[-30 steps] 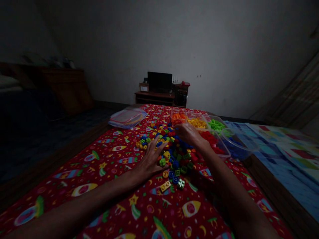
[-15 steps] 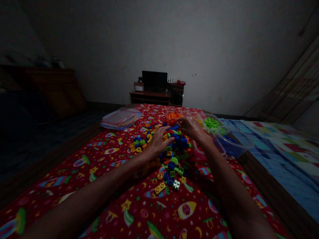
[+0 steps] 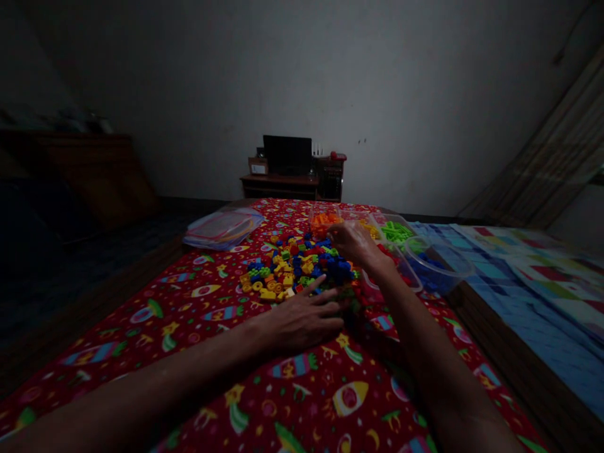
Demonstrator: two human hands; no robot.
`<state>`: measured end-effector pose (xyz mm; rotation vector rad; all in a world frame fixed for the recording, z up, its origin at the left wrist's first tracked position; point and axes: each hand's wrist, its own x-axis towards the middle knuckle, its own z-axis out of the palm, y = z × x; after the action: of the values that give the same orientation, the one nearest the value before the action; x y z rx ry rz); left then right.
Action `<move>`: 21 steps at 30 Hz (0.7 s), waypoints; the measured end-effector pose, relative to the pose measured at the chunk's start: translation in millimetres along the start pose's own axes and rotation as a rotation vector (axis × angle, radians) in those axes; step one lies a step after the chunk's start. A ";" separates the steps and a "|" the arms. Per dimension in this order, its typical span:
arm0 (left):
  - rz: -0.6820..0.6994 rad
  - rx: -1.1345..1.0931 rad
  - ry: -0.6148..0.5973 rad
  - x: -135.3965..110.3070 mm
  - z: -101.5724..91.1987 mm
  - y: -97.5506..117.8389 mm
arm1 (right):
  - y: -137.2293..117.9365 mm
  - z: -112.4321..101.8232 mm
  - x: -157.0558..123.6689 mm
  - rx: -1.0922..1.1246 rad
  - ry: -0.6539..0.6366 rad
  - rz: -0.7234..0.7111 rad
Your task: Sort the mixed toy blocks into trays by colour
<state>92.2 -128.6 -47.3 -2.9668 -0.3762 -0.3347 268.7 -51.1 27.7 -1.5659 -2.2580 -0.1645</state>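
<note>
A mixed heap of plastic building blocks [image 3: 287,267] in yellow, blue, green and red lies on a red patterned cloth [image 3: 202,352]. My left hand [image 3: 306,318] rests palm down at the near edge of the heap, its fingers spread and covering some blocks. Over the far right of the heap is my right hand [image 3: 356,242], fingers curled together. What it may hold is hidden. Just beyond it stands a clear tub of orange blocks [image 3: 325,221]. To its right a clear tub holds green blocks [image 3: 396,231].
A round clear tub [image 3: 465,270] with blue blocks [image 3: 429,267] stands at the right. Red blocks [image 3: 406,277] lie in the tub under my right forearm. Stacked clear lids [image 3: 221,229] lie at the back left. A monitor [image 3: 287,155] stands on a desk by the wall.
My left hand has swept back toward me, over the loose blocks at the near end, and its fingers are spread. The right hand stays near the orange tub. My view has shifted slightly right.
</note>
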 end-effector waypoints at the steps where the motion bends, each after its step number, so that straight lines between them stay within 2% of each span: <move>1: -0.001 0.018 0.005 3.5 1.6 -8.5 | 0.7 -0.1 0.0 0.001 0.001 0.005; 5: -0.005 0.043 0.022 11.2 5.2 -34.5 | 2.1 -2.8 -1.0 0.010 0.002 0.019; 10: -0.176 0.008 0.090 14.0 2.9 -57.0 | 2.5 -3.5 -1.7 0.001 -0.018 0.029; 16: -0.518 -0.076 0.321 17.5 8.6 -93.2 | 13.2 5.8 -0.3 -0.001 -0.110 0.075; 18: -0.654 -0.143 0.350 17.4 11.8 -104.1 | 15.9 10.7 -0.2 0.006 -0.147 0.060; 21: -0.811 -0.221 0.354 14.2 12.4 -113.0 | 14.6 22.7 -0.3 0.012 -0.212 -0.045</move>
<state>78.7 -14.8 -44.4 -2.7016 -1.5579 -1.0087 276.7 -38.9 5.0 -1.5934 -2.4509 0.0035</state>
